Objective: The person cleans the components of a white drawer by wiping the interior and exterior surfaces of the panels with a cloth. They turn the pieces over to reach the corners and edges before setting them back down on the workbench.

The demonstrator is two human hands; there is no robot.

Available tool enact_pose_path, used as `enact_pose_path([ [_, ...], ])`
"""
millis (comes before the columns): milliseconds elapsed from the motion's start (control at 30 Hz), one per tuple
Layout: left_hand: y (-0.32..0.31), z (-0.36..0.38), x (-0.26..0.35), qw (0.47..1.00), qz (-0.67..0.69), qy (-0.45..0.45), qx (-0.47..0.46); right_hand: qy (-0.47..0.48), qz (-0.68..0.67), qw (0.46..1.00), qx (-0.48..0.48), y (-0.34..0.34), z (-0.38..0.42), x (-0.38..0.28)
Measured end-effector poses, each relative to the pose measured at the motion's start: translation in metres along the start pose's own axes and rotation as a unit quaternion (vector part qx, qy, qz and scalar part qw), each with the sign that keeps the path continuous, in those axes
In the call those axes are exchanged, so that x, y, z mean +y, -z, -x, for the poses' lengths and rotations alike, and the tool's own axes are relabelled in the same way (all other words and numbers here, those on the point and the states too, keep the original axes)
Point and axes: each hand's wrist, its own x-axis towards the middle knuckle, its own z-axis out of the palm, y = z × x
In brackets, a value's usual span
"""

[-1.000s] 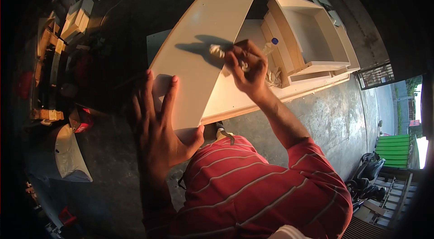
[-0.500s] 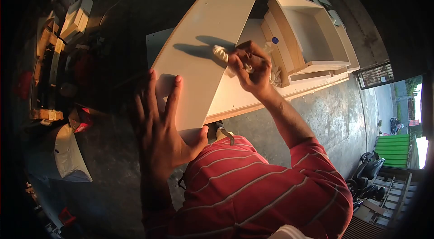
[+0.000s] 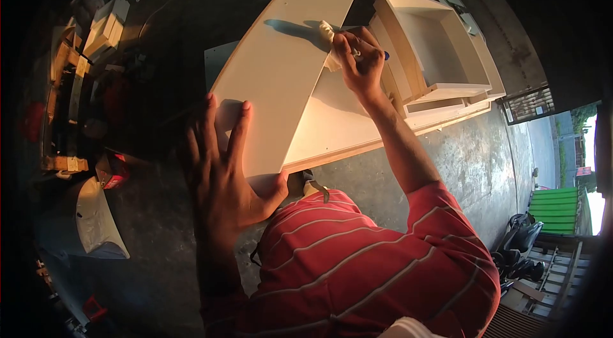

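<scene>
A long white panel with a curved left edge stands tilted above a larger white board. My left hand lies spread at the panel's near end, its fingers apart on the surface and the thumb at the lower right corner. Near the panel's right edge, farther up, my right hand pinches a crumpled whitish cloth. The cloth is at the panel's edge and its shadow falls across the white face. A small blue round thing shows just beside the right hand.
An open box-like drawer unit rests on the board at the right. Wooden pieces and a red box are at the left. A curved pale sheet lies on the floor. A motorcycle stands far right.
My right hand and the cloth have moved up along the panel's right edge, away from my body. The panel and my left hand have shifted slightly left.
</scene>
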Motion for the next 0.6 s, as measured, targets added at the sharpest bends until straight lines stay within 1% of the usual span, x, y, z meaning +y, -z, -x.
enact_pose_path([
  [67,-0.002,0.001,-0.004,1.000,-0.004,-0.002,0.013,0.081,0.020,0.996,0.021,-0.009,0.007,-0.005],
  [100,-0.001,0.000,-0.004,1.000,-0.005,-0.002,0.016,0.084,-0.005,0.996,0.014,-0.011,0.017,-0.017],
  [133,-0.001,0.000,-0.002,1.000,-0.004,0.002,0.008,0.129,-0.026,0.991,-0.014,-0.010,0.027,-0.027],
  [200,-0.001,0.000,0.000,1.000,-0.002,0.011,-0.003,0.135,-0.084,0.986,-0.045,-0.009,0.039,-0.044],
  [233,0.001,-0.001,0.001,1.000,0.003,0.014,-0.005,0.144,-0.078,0.985,-0.058,-0.006,0.036,-0.032],
  [267,0.001,-0.002,0.002,1.000,0.009,0.015,-0.009,0.135,-0.060,0.987,-0.064,-0.002,0.030,-0.028],
  [300,-0.001,-0.002,0.000,1.000,0.010,0.012,-0.010,0.132,-0.013,0.990,-0.047,0.000,0.021,-0.018],
  [333,-0.003,-0.001,-0.003,1.000,0.010,-0.003,0.007,0.130,0.033,0.991,-0.029,0.000,0.011,-0.008],
  [400,-0.004,0.000,-0.005,0.999,0.007,-0.017,0.029,0.053,0.070,0.995,0.040,0.000,-0.005,0.005],
  [433,-0.004,0.000,-0.004,1.000,0.014,-0.008,0.024,-0.078,-0.114,0.985,0.105,0.001,-0.011,0.005],
  [467,-0.004,0.001,-0.003,1.000,0.021,0.002,0.018,-0.207,-0.292,0.919,0.163,0.003,-0.016,0.004],
  [500,-0.003,0.000,-0.002,1.000,0.019,0.005,0.020,-0.236,-0.332,0.896,0.179,0.014,-0.028,-0.012],
  [533,-0.003,0.000,-0.001,1.000,0.013,0.008,0.016,-0.214,-0.389,0.876,0.189,0.019,-0.035,-0.022],
  [600,-0.001,0.001,0.000,1.000,0.008,0.011,0.007,-0.116,-0.397,0.902,0.128,0.016,-0.041,-0.032],
])
